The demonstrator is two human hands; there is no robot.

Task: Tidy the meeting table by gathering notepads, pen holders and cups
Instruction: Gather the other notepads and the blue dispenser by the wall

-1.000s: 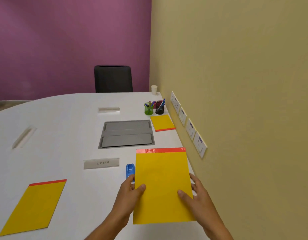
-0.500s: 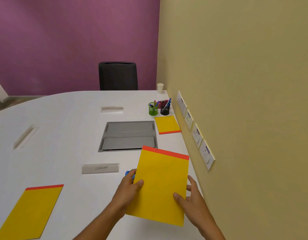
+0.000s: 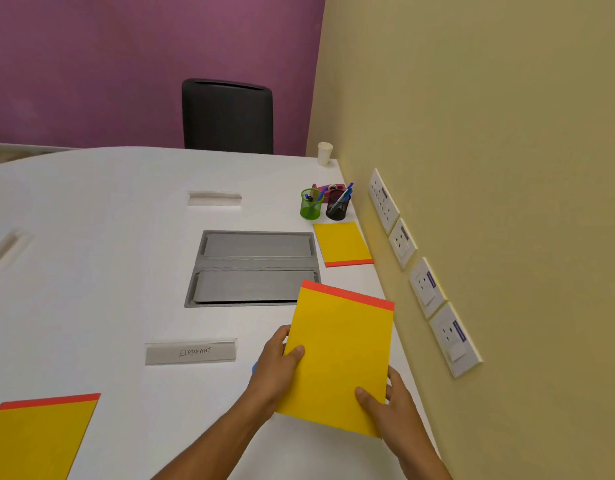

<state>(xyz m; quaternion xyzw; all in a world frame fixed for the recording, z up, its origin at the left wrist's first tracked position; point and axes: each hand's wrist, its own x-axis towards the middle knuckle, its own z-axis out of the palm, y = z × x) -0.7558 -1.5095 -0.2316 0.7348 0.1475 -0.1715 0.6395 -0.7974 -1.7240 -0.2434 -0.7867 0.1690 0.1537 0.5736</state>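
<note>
Notepad (image 3: 340,355) pinched between both hands (thumbs on top)

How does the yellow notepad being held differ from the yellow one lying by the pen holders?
The held notepad is gripped by the left hand and right hand; the far notepad lies flat on the table, untouched. The held notepad's red strip faces away from the person; the far notepad's faces toward them. The far notepad sits just before the pen holders. Both are yellow with a red binding.
</note>
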